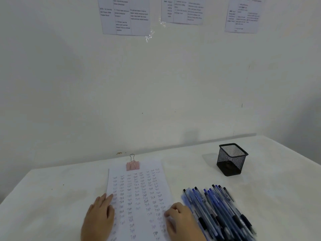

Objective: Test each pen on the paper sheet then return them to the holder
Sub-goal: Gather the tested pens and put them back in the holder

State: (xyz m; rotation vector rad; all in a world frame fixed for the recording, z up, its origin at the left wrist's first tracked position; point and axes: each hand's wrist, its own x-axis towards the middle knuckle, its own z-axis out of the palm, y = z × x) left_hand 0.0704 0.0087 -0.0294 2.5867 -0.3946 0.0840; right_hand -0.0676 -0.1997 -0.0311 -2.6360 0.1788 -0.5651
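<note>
The left hand (99, 216) lies spread on the left edge of the paper sheet (139, 188) to steady it, while the right hand (180, 221) curls at its right edge beside the pens (217, 211), though blur hides whether it pinches one.

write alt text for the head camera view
On a white table, a person's left hand and right hand rest on a paper sheet filled with handwritten "Test" marks. A pile of blue and black pens lies beside the right hand, an empty mesh holder beyond it.
</note>
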